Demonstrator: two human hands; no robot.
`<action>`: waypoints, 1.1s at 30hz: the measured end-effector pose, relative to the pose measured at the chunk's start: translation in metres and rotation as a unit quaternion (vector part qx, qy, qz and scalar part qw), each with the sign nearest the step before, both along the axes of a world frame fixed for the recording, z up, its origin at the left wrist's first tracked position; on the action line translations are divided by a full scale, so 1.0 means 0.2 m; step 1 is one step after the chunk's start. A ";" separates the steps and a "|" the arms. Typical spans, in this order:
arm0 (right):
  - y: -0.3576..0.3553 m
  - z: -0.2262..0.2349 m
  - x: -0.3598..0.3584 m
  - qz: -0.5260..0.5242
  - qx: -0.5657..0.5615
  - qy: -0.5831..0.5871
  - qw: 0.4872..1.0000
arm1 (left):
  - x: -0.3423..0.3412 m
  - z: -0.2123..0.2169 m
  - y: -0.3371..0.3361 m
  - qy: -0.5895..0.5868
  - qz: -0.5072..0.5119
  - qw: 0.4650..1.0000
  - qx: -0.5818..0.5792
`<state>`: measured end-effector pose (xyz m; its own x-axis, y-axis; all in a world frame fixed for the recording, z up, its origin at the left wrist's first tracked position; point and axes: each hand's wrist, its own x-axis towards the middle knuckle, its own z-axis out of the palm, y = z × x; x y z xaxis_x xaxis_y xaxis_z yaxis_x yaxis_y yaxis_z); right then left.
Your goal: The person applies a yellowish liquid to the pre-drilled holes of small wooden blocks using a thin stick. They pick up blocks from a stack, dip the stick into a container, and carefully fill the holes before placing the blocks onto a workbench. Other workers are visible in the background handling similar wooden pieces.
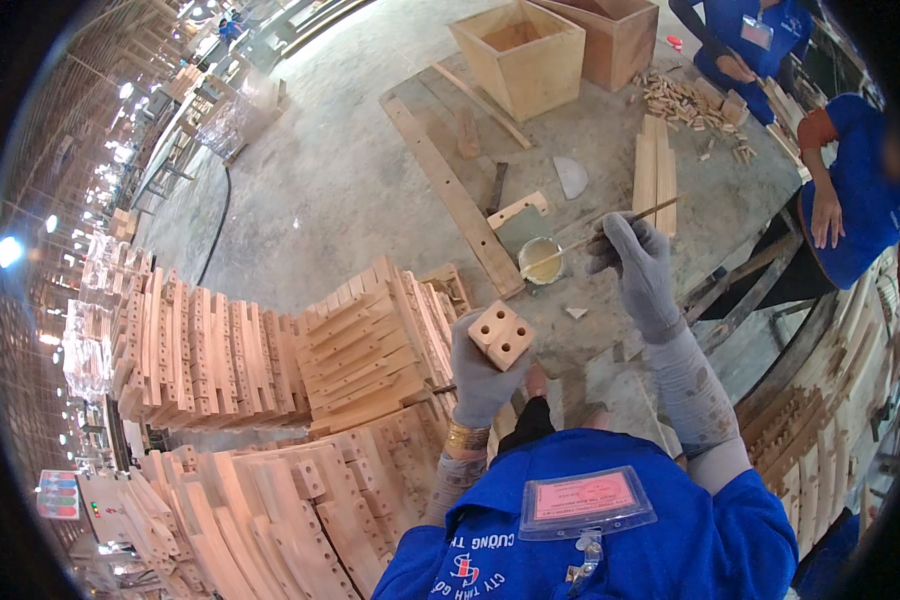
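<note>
My left hand [476, 378], in a grey glove, is closed around wooden pieces [501, 335] held end up, side by side. Their end faces show several round holes. My gloved right hand [634, 262] pinches a thin stick [576, 246] and is raised above the worktable [610, 318]. The stick's lower end reaches into a small round pot [561, 272] of pale, creamy stuff, and its other end sticks out past my fingers to the right. A wooden piece with a notched end [518, 209] lies just beyond the pot.
Stacked wooden parts with drilled holes [360, 350] stand at my left. On the table are a long drilled board [440, 185], wooden strips [654, 165], a heap of small dowels [685, 103] and a wooden box [535, 75]. Two people in blue shirts [850, 200] work at the right.
</note>
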<state>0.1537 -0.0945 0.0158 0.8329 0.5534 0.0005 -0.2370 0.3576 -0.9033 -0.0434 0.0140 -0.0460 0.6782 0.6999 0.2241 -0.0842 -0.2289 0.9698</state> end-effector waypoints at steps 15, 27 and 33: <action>-0.11 0.48 -0.23 0.118 -0.108 -0.389 0.907 | 0.02 0.18 -0.08 0.020 -0.051 0.984 0.170; -0.10 0.52 -0.27 0.097 -0.110 -0.525 0.839 | 0.02 0.18 -0.11 -0.025 -0.077 0.993 0.089; -0.12 0.59 -0.29 0.109 -0.148 -0.469 0.864 | 0.01 0.21 -0.14 -0.030 -0.058 0.995 0.077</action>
